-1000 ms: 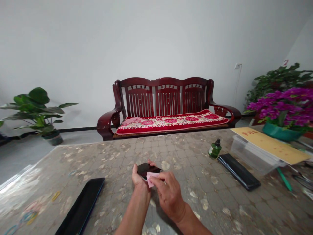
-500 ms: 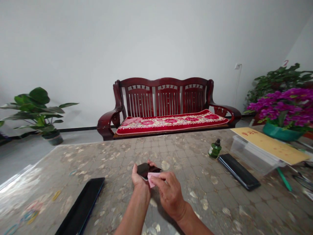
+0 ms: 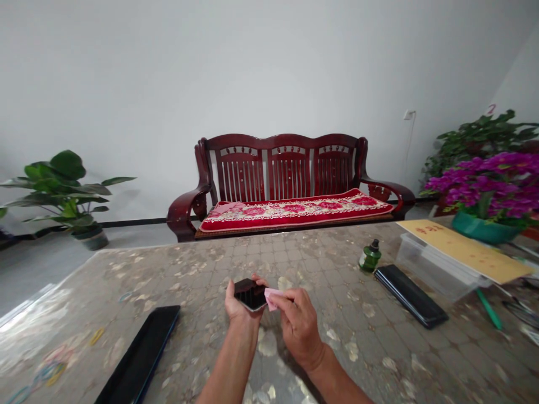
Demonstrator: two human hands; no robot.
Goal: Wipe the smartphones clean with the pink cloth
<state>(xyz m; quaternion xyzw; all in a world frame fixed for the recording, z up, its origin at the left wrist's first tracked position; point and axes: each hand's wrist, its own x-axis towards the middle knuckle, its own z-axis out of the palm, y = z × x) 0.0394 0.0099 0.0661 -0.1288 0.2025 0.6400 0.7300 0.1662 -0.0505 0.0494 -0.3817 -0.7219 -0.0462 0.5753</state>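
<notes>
A smartphone [image 3: 250, 294] with a dark, glossy screen lies face up in my left hand [image 3: 238, 308], whose fingers wrap round its edges above the table. My right hand [image 3: 300, 322] pinches a small pink cloth [image 3: 272, 298] between thumb and fingers. The cloth is at the phone's right edge; whether it touches the phone I cannot tell. Part of the cloth is hidden behind my right fingers.
A long black case [image 3: 141, 353] and several coloured rubber bands [image 3: 53, 370] lie at left. On the right are a green bottle [image 3: 370, 256], a black wallet-like case [image 3: 410, 295], a clear plastic box [image 3: 438, 269] under a yellow envelope [image 3: 463, 249], and a flower pot [image 3: 486, 227].
My right hand has moved the pink cloth rightward, from over the phone's near edge to its right side. The phone has turned slightly in my left hand, and more of its screen shows.
</notes>
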